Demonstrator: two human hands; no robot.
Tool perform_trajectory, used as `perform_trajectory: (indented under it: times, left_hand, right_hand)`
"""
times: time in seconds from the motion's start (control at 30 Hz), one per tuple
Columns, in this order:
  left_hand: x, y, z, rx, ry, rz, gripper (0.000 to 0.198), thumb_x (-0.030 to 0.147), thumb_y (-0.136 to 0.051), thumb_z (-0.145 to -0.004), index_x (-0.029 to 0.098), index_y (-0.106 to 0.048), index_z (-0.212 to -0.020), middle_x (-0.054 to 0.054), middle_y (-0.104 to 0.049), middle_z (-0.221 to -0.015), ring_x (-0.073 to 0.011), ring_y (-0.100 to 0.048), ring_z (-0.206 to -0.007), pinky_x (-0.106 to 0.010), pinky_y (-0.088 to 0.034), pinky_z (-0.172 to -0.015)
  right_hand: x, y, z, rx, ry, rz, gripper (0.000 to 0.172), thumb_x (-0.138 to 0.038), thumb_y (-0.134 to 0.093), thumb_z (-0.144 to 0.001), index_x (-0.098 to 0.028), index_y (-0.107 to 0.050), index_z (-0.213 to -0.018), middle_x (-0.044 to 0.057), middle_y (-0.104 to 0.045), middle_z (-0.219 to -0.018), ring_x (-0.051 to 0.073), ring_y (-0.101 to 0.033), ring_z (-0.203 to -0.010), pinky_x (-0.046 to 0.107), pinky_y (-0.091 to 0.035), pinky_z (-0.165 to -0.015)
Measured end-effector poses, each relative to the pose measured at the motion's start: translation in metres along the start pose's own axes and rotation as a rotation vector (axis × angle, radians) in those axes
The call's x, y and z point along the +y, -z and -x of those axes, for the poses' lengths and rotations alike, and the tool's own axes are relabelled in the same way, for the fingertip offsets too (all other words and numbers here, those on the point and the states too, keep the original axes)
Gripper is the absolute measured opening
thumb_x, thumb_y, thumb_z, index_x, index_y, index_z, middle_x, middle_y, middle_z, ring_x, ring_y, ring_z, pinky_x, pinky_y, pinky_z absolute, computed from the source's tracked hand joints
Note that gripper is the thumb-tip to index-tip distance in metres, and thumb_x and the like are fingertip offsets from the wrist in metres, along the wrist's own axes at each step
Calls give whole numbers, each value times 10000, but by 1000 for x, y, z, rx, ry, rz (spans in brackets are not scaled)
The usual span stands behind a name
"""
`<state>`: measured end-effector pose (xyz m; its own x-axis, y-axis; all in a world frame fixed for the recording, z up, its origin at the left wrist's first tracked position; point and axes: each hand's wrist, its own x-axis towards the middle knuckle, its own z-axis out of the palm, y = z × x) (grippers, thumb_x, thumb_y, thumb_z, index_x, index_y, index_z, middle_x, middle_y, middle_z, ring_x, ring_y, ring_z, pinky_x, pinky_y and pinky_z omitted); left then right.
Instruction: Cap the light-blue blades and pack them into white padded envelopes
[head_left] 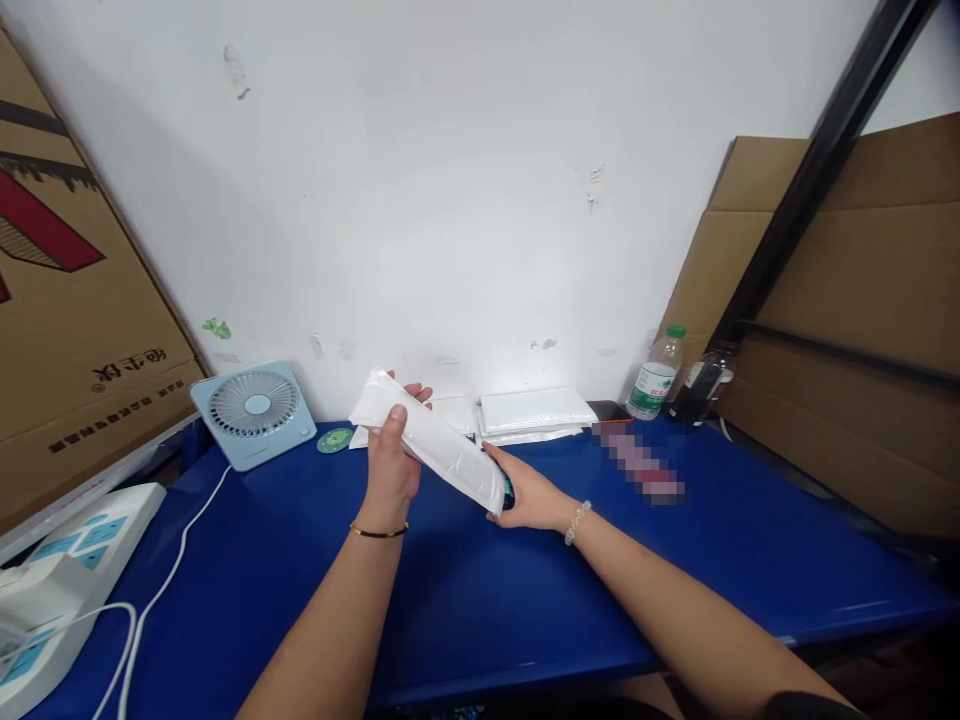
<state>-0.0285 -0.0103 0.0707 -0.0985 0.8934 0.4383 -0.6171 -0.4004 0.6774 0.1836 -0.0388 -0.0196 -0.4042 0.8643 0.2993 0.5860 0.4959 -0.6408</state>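
Note:
A white padded envelope is held tilted above the blue table, its upper end to the left. My left hand is closed around the upper part, with the thumb on the near face and the fingers behind. My right hand grips the lower right end, fingers on its far side. A small dark and teal thing shows between that end and my right palm; most of it is hidden. Behind my hands, a stack of white padded envelopes lies against the wall.
A light blue fan and a round green disc are at the back left. A white power strip with cables lies at left. A phone, a water bottle and a dark jar are at right. Cardboard flanks the blue table.

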Motion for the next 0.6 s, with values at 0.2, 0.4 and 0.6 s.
perform_trajectory:
  times: [0.2, 0.4, 0.6]
  left_hand:
    - [25, 8, -10, 15, -92, -61, 510, 437, -617, -738, 278, -519, -1212, -38, -621, -1082, -206, -614, -1005, -316, -478, -839]
    - [71, 22, -16, -38, -197, -120, 546, 527, -616, -686, 266, -555, -1162, -35, -621, -1065, -190, -618, -916, -294, -509, -770]
    - [85, 43, -21, -52, -350, -811, 794, 459, -712, -633, 270, -390, -1334, -59, -571, -1187, -226, -584, -1010, -331, -485, -829]
  right_hand:
    - [1, 9, 2, -32, -5, 128, 725, -397, -690, -715, -238, -421, -1369, 108, -466, -1361, 312, -386, -1276, 476, -301, -1060]
    - [-2, 16, 2, -139, -6, 221, 605, -542, -571, -803, -261, -477, -1332, 85, -420, -1413, 302, -315, -1331, 481, -241, -1099]
    - [0, 21, 3, -216, -22, 200, 578, -565, -523, -830, -303, -466, -1341, 61, -347, -1470, 299, -248, -1370, 502, -170, -1123]
